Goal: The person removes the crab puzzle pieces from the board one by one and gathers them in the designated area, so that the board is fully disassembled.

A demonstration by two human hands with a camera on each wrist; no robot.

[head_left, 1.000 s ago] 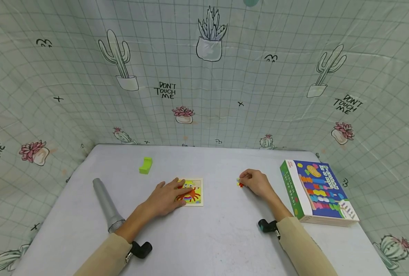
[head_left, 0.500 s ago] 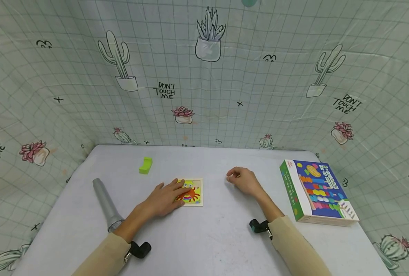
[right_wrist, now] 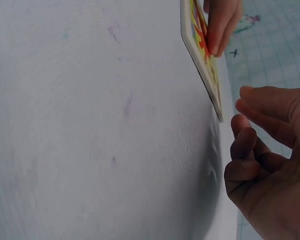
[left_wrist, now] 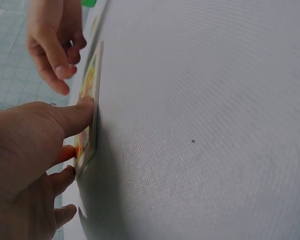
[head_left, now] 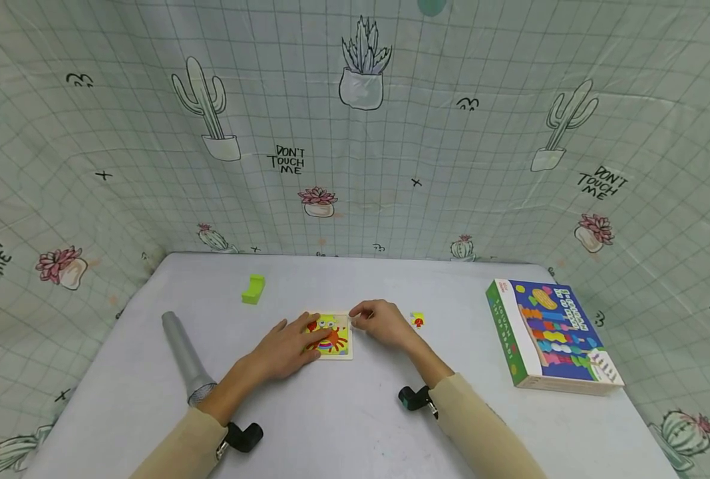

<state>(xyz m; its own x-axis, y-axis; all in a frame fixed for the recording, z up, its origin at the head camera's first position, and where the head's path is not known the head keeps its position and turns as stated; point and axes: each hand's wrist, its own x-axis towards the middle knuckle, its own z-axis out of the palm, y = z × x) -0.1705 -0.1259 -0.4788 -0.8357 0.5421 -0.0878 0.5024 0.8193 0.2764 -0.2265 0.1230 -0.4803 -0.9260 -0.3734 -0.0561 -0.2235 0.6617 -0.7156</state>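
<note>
A small square picture puzzle [head_left: 341, 350] with a wooden rim and a red crab-like creature on yellow lies at the middle of the table. My left hand [head_left: 285, 346] rests over its left part with fingers spread; in the left wrist view the thumb [left_wrist: 80, 116] touches the puzzle near its rim. At the puzzle's top right corner is my right hand [head_left: 384, 324], its fingers loosely bent. The right wrist view shows nothing between its thumb and fingers. Right of that hand, a small yellow puzzle piece [head_left: 417, 320] with a red shape lies on the table.
A boxed game [head_left: 558, 332] with a colourful lid lies on the right. On the left are a grey tapered tube [head_left: 183, 352] and a light green block [head_left: 253, 290]. A patterned cloth [head_left: 355, 153] hangs behind and beside the white table.
My right hand has moved left from the small puzzle piece to the puzzle's corner, uncovering the piece on the table. My left hand has stayed on the puzzle.
</note>
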